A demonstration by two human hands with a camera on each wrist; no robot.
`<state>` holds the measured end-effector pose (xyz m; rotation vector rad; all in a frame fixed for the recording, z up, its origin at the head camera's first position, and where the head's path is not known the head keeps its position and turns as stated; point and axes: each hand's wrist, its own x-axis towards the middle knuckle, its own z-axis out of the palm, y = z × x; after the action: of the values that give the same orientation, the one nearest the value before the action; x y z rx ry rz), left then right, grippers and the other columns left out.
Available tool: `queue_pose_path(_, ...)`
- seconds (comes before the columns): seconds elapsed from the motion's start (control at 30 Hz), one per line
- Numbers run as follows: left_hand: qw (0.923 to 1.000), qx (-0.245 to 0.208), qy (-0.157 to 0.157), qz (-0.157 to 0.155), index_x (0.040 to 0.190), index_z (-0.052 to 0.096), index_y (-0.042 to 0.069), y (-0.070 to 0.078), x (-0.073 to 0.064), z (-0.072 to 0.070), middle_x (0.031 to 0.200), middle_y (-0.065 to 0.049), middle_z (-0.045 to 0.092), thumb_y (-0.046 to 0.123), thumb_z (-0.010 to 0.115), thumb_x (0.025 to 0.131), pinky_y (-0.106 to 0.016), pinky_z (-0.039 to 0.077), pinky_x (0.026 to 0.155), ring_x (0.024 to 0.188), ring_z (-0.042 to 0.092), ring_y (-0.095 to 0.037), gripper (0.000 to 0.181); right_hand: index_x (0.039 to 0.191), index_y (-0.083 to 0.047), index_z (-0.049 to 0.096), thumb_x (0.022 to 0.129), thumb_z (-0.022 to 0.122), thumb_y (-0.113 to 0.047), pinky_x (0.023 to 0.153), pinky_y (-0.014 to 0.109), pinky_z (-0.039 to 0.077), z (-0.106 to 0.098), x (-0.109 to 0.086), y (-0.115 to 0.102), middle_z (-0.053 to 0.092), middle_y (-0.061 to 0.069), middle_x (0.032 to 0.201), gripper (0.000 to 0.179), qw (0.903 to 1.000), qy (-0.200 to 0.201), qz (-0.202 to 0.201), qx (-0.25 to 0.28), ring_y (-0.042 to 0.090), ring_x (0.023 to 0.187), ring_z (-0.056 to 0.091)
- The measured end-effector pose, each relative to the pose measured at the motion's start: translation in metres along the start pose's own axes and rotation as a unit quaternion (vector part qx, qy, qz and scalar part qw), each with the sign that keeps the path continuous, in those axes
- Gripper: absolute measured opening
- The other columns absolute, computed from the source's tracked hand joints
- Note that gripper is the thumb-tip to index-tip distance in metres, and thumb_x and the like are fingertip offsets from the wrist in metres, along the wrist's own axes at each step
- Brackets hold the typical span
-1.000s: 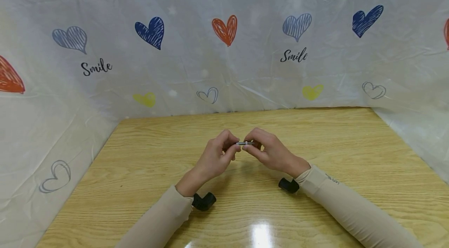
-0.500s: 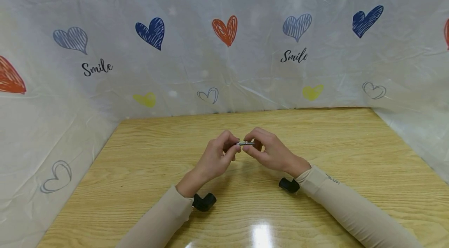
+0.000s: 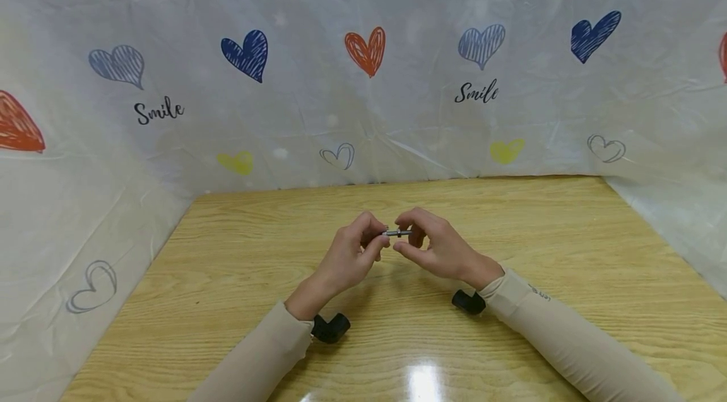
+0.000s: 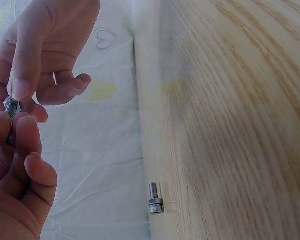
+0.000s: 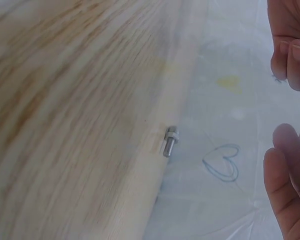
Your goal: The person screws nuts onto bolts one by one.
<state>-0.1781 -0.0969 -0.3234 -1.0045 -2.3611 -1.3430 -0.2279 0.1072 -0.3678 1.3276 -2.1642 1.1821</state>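
In the head view my left hand (image 3: 349, 254) pinches one end of a small metal bolt (image 3: 390, 233) between thumb and forefinger. The shank points right, and a nut (image 3: 399, 233) sits partway along it. My right hand (image 3: 440, 247) surrounds the free end, its thumb and forefinger spread apart above and below the nut. The left wrist view shows the threads close up, with the right thumb overlapping the nut. A second bolt (image 4: 156, 200), also carrying a nut, stands on its head on the table; the left hand mostly hides it in the head view.
The wood-grain table (image 3: 238, 250) reaches back to a white cloth wall (image 3: 307, 99) printed with hearts. Similar cloth lines both sides. A black wrist mount (image 3: 331, 328) sticks out from the left sleeve, another black mount (image 3: 469, 301) from the right.
The right thumb and forefinger, earlier close on the nut, have spread apart and let it go. The left hand stays in place with the bolt.
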Motion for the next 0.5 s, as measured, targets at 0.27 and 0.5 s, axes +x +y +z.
queue_pose_path(0.27, 1.0000, -0.001, 0.002, 0.002, 0.097, 0.054, -0.006, -0.0016, -0.0004, 0.0009, 0.078, -0.010, 0.063, -0.008, 0.056, 0.092, -0.026, 0.043, 0.048, 0.055, 0.053, -0.014, 0.005, 0.108, -0.009, 0.056, 0.089, 0.068, -0.006, 0.061, 0.024, 0.048, 0.0006, 0.0009, -0.0018, 0.057, 0.001, 0.098, 0.022, 0.9999, -0.004, -0.015, 0.003, 0.009, 0.069, 0.053)
queue_pose_path(0.5, 1.0000, 0.000, 0.001, -0.001, 0.097, 0.054, -0.006, -0.0022, -0.0009, 0.0004, 0.079, -0.010, 0.062, -0.007, 0.056, 0.093, -0.024, 0.042, 0.048, 0.055, 0.054, -0.019, 0.005, 0.105, -0.009, 0.056, 0.090, 0.065, -0.002, 0.060, 0.022, 0.048, 0.0022, 0.0019, -0.0004, 0.058, 0.002, 0.095, 0.019, 0.9996, 0.004, -0.029, 0.001, 0.009, 0.068, 0.055)
